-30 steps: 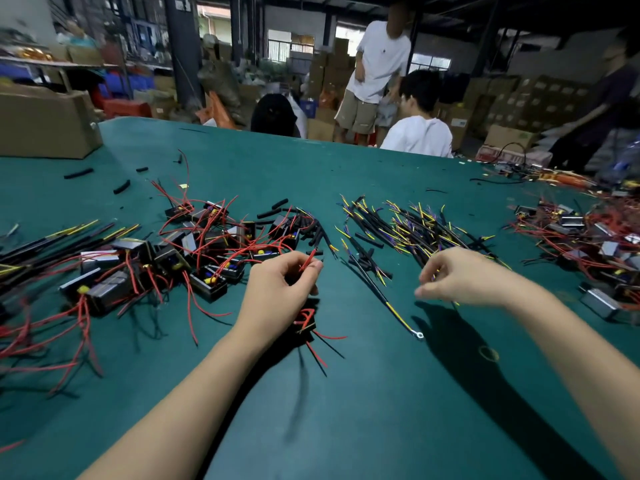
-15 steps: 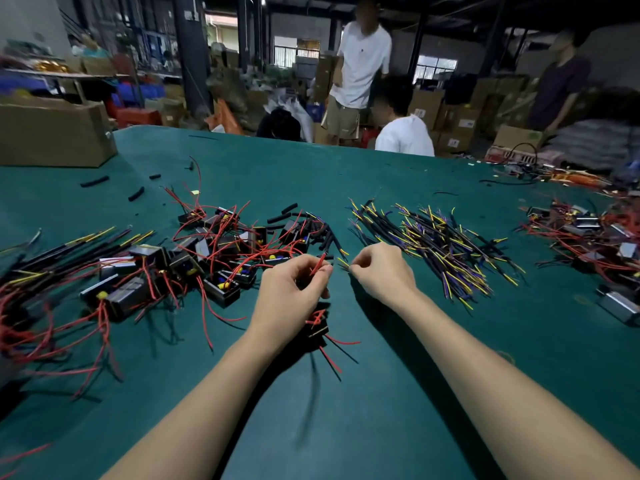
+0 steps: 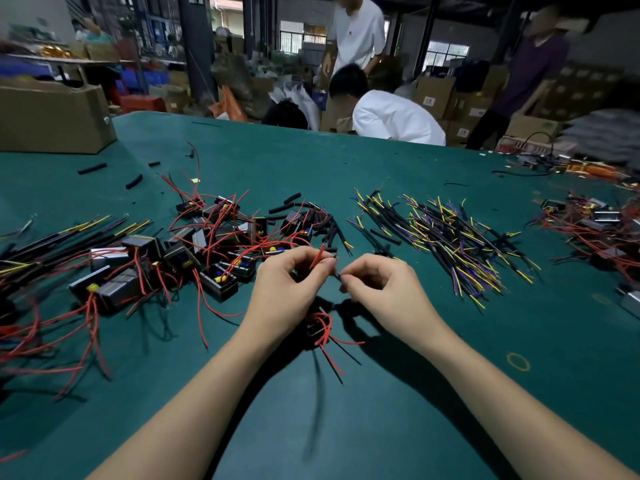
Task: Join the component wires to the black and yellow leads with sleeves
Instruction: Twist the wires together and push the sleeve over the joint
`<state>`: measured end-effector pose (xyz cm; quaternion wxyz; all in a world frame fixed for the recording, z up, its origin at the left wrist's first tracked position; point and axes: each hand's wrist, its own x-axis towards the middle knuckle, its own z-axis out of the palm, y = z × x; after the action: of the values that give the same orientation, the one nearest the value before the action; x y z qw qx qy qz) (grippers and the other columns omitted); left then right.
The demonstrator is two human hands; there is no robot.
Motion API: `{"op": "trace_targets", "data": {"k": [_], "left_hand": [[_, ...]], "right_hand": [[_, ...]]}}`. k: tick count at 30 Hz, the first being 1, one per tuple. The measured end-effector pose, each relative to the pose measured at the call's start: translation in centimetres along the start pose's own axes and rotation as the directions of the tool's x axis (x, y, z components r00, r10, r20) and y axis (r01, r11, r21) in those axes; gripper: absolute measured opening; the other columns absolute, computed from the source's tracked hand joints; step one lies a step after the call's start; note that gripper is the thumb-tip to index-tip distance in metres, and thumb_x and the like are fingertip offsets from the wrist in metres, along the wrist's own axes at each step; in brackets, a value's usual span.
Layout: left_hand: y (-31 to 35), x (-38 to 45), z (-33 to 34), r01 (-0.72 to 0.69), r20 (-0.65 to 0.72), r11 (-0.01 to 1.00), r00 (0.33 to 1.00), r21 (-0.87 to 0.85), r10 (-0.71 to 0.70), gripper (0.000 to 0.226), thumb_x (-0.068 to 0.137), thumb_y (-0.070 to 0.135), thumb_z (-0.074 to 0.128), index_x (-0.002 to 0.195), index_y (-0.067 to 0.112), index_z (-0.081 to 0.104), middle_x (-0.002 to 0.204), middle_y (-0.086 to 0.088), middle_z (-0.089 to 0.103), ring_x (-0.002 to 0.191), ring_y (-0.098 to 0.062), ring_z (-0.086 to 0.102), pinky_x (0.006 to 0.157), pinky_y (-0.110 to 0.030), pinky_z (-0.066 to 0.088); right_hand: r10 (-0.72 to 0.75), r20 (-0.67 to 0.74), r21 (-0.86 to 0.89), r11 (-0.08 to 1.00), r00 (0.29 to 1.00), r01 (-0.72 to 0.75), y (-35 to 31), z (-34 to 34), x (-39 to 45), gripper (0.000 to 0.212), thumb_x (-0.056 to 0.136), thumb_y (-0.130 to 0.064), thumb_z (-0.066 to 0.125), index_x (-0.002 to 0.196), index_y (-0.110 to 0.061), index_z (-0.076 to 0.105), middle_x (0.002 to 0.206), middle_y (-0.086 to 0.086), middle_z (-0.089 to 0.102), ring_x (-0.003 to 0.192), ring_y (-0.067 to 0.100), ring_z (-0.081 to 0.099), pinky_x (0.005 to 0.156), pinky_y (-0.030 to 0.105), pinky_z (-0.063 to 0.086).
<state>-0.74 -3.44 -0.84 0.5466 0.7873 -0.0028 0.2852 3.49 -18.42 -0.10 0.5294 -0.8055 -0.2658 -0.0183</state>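
The near edge of the green table (image 3: 398, 427) lies out of view below the forearms; bare green felt spreads between and beneath both arms, the widest open stretch on the surface. The far edge runs behind the piles, with another broad bare band just short of it. Toward the left edge, a heap of black components with red wires (image 3: 207, 251) crowds the surface, and black and yellow assemblies (image 3: 52, 240) lie beyond it at the left edge itself. Toward the right edge sits the pile of black and yellow leads (image 3: 450, 244), and a second tangle of red-wired parts (image 3: 595, 233) fills the far right corner. Loose black sleeves (image 3: 311, 226) lie between the two central piles, a few more near the far left corner beside a cardboard box (image 3: 52, 116). Past the far edge, people in white shirts (image 3: 391, 116) stand and bend among stacked cartons in a dim warehouse.

At the table's middle, the left hand (image 3: 287, 289) has its fingers curled, pinching a red wire (image 3: 317, 256) whose end pokes up between thumb and forefinger; the component (image 3: 317, 329) hangs below the palm, just above the felt, its red wires trailing. The right hand (image 3: 377, 289) is curled too, thumb and forefinger pinching a short dark piece (image 3: 337, 275), too small to tell whether sleeve or lead, its tip touching the left fingertips.
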Motion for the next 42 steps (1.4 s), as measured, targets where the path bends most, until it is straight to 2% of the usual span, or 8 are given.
{"op": "trace_targets", "data": {"k": [9,12,16,21,27,30,37,42], "left_hand": [[0.4,-0.1,-0.1,0.07,0.032,0.994,0.997,-0.081,-0.068,0.007,0.086,0.012,0.068,0.085,0.007,0.072,0.078,-0.007,0.071,0.071,-0.009,0.06,0.073,-0.025,0.05],[0.6,-0.2,-0.1,0.06,0.035,0.994,0.998,-0.094,-0.056,0.007,0.086,0.011,0.068,0.082,0.006,0.072,0.076,-0.014,0.069,0.067,-0.01,0.057,0.068,-0.023,0.048],[0.8,-0.4,-0.1,0.062,0.059,0.991,0.997,-0.119,-0.056,0.006,0.085,0.01,0.069,0.083,0.006,0.072,0.078,-0.012,0.071,0.067,-0.008,0.059,0.067,-0.017,0.048],[0.8,-0.5,-0.1,0.058,0.071,0.988,0.996,-0.141,-0.049,0.006,0.086,0.013,0.069,0.082,0.009,0.072,0.071,-0.001,0.069,0.064,-0.004,0.057,0.063,-0.016,0.045],[1.1,-0.7,-0.1,0.018,0.112,0.995,0.994,-0.094,-0.007,0.01,0.086,0.013,0.068,0.081,0.005,0.071,0.076,-0.018,0.066,0.064,-0.011,0.051,0.061,-0.027,0.042],[1.0,-0.7,-0.1,0.006,0.121,0.998,0.993,-0.064,0.002,0.01,0.085,0.012,0.069,0.081,0.004,0.07,0.071,-0.006,0.064,0.061,-0.004,0.049,0.061,-0.018,0.041],[1.0,-0.5,-0.1,0.139,0.08,0.972,0.989,-0.187,-0.126,0.011,0.087,0.016,0.067,0.08,0.008,0.07,0.067,0.0,0.058,0.064,-0.007,0.049,0.064,-0.019,0.04],[1.0,-0.5,-0.2,0.151,0.082,0.971,0.987,-0.188,-0.137,0.012,0.088,0.016,0.066,0.083,0.006,0.071,0.076,-0.007,0.07,0.072,-0.009,0.061,0.073,-0.022,0.049]], "right_hand": [[0.027,-0.087,0.15,0.989,0.996,-0.014,-0.2,0.7,-0.3,0.014,0.087,-0.006,0.062,0.077,-0.015,0.065,0.077,0.014,0.068,0.067,0.016,0.057,0.066,0.036,0.051],[0.028,-0.141,0.169,0.986,0.99,-0.004,-0.4,1.0,-0.4,0.012,0.089,-0.005,0.061,0.08,-0.012,0.065,0.078,0.012,0.068,0.068,0.015,0.059,0.068,0.03,0.051],[0.072,-0.169,0.276,0.961,0.983,-0.023,-0.5,1.2,-0.3,0.011,0.09,-0.003,0.059,0.082,0.0,0.065,0.072,0.004,0.065,0.059,0.005,0.057,0.061,0.012,0.045],[0.084,-0.148,0.292,0.956,0.985,-0.038,-0.3,1.1,-0.2,0.013,0.093,-0.005,0.056,0.086,0.001,0.066,0.071,-0.001,0.066,0.057,0.003,0.057,0.062,0.012,0.047],[0.132,-0.164,0.32,0.945,0.978,-0.074,-0.1,1.1,0.0,0.014,0.094,-0.007,0.055,0.083,-0.004,0.064,0.065,-0.006,0.064,0.056,0.0,0.057,0.061,0.009,0.045],[0.13,-0.176,0.322,0.944,0.976,-0.068,-0.1,1.1,0.1,0.014,0.094,-0.007,0.054,0.083,-0.004,0.063,0.062,-0.007,0.062,0.054,-0.002,0.055,0.057,0.007,0.041],[0.023,-0.128,0.218,0.976,0.992,0.005,0.3,0.9,-0.3,0.014,0.09,-0.006,0.059,0.079,-0.014,0.062,0.073,0.001,0.062,0.069,0.01,0.054,0.068,0.021,0.045],[-0.116,-0.127,0.107,0.986,0.985,0.13,0.4,0.5,-0.5,0.015,0.091,-0.009,0.059,0.08,-0.018,0.061,0.073,-0.003,0.063,0.07,0.013,0.055,0.069,0.025,0.045]]}}
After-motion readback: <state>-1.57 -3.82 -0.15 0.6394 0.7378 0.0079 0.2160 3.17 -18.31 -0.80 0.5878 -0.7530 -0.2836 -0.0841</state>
